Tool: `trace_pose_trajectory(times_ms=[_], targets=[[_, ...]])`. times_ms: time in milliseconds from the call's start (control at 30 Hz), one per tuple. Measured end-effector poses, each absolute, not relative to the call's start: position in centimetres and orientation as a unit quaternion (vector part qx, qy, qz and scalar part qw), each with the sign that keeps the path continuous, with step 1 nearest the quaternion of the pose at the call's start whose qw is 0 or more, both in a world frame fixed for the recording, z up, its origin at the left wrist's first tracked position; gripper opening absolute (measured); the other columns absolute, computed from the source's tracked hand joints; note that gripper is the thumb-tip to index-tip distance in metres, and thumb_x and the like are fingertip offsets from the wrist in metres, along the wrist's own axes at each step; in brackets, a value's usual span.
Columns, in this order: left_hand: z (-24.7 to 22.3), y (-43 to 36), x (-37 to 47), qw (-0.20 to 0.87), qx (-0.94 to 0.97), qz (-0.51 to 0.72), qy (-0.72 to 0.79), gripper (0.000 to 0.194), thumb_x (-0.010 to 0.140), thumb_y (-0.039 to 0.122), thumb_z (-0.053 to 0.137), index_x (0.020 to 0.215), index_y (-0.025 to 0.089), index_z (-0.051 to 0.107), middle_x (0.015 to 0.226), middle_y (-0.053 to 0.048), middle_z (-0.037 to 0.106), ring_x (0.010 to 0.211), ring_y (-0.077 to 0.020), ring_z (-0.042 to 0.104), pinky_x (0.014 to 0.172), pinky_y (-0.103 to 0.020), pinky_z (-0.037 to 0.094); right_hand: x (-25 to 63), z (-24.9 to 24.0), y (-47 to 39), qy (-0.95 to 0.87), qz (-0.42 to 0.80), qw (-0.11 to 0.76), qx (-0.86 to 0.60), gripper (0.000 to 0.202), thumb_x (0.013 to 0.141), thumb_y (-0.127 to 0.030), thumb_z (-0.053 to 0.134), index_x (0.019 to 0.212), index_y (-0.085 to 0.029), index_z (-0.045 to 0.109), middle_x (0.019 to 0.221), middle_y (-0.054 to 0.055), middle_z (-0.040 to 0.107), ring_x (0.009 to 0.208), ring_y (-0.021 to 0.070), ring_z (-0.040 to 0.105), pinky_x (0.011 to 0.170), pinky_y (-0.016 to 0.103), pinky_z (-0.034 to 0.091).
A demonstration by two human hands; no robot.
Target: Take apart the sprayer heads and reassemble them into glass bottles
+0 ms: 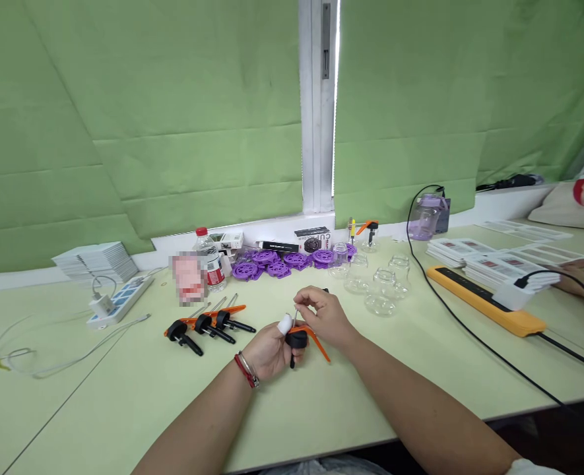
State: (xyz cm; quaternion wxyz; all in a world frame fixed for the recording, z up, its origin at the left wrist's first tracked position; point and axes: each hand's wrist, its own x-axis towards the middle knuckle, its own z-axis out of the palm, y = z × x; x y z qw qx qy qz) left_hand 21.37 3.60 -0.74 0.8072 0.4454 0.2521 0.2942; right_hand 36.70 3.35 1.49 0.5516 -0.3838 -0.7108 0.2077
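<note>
My left hand (266,348), with a white covering on its thumb, is closed around a black cap with an orange lever (297,339). The lever slopes down to the right, and a short black stem points downward below the cap. Above the cap, my right hand (327,316) pinches the upper end of a thin metal rod (294,316) that stands up from it. Left of my hands, several like black caps with orange levers (205,324) lie in a row, each with a metal rod and a black stem. A dark piece shows partly behind my right hand.
Several clear glass jars (381,302) stand right of centre, with purple round parts (279,260) piled behind. A similar orange-levered piece (369,227) is at the back. An orange power strip (484,300), cables and another person's hand (581,277) lie right; a water bottle (216,274) stands left.
</note>
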Motion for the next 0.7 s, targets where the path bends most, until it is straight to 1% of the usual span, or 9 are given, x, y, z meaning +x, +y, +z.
trace_pose_trajectory(times_ms=[100,233,300,400,500,567,700], targets=[[-0.9,3.7,21.2,0.812,0.446,0.287,0.242,0.046,0.079,0.055,0.052,0.087,0.012,0.063,0.065,-0.004,0.051,0.052,-0.0117,0.046,0.051,-0.026,0.037,36.7,1.5,3.4,-0.705,0.263,0.542,-0.375,0.007,0.076,-0.019,0.054,0.080,-0.019,0.059,0.080,0.002,0.059,0.073,0.0129,0.055,0.070,0.028,0.047],[-1.0,3.7,21.0,0.830,0.429,0.277,0.224,0.047,0.082,0.052,0.050,0.097,0.010,0.063,0.071,-0.006,0.054,0.053,-0.0112,0.048,0.051,-0.026,0.037,37.0,1.0,4.2,-0.618,0.407,0.548,-0.391,0.013,0.069,-0.022,0.062,0.080,-0.018,0.056,0.072,-0.001,0.058,0.064,0.0115,0.056,0.064,0.028,0.049],[-1.0,3.8,21.0,0.839,0.419,0.270,0.219,0.046,0.083,0.050,0.050,0.099,0.009,0.063,0.074,-0.007,0.056,0.053,-0.0108,0.048,0.050,-0.025,0.037,37.1,0.9,4.5,-0.590,0.435,0.548,-0.402,0.016,0.066,-0.022,0.064,0.079,-0.017,0.055,0.069,-0.002,0.057,0.060,0.0111,0.056,0.062,0.028,0.049],[-1.0,3.9,21.0,0.834,0.424,0.270,0.227,0.040,0.082,0.047,0.053,0.094,0.010,0.062,0.073,-0.007,0.056,0.052,-0.0106,0.049,0.048,-0.024,0.037,37.2,0.9,4.2,-0.614,0.406,0.537,-0.413,0.012,0.067,-0.021,0.063,0.076,-0.017,0.057,0.069,-0.002,0.057,0.062,0.0111,0.056,0.061,0.026,0.048],[-1.0,3.8,21.1,0.823,0.431,0.285,0.235,0.034,0.080,0.045,0.057,0.083,0.011,0.059,0.067,-0.005,0.054,0.051,-0.0113,0.049,0.047,-0.025,0.039,36.9,1.1,3.4,-0.672,0.358,0.498,-0.414,0.004,0.071,-0.020,0.059,0.074,-0.018,0.060,0.069,-0.001,0.059,0.064,0.0114,0.056,0.062,0.025,0.047],[-0.8,3.8,21.1,0.822,0.430,0.291,0.236,0.036,0.080,0.047,0.056,0.078,0.011,0.058,0.066,-0.004,0.054,0.052,-0.0117,0.050,0.049,-0.025,0.039,36.6,1.2,3.0,-0.688,0.354,0.478,-0.416,0.005,0.073,-0.020,0.057,0.073,-0.018,0.061,0.069,-0.001,0.060,0.064,0.0120,0.057,0.062,0.025,0.047],[-0.5,3.9,20.8,0.802,0.438,0.318,0.251,0.042,0.078,0.053,0.055,0.075,0.012,0.057,0.063,-0.004,0.053,0.052,-0.0124,0.050,0.052,-0.027,0.039,36.3,1.5,2.4,-0.700,0.366,0.454,-0.412,0.011,0.078,-0.023,0.052,0.079,-0.019,0.062,0.075,0.001,0.063,0.067,0.0141,0.059,0.064,0.027,0.048]])
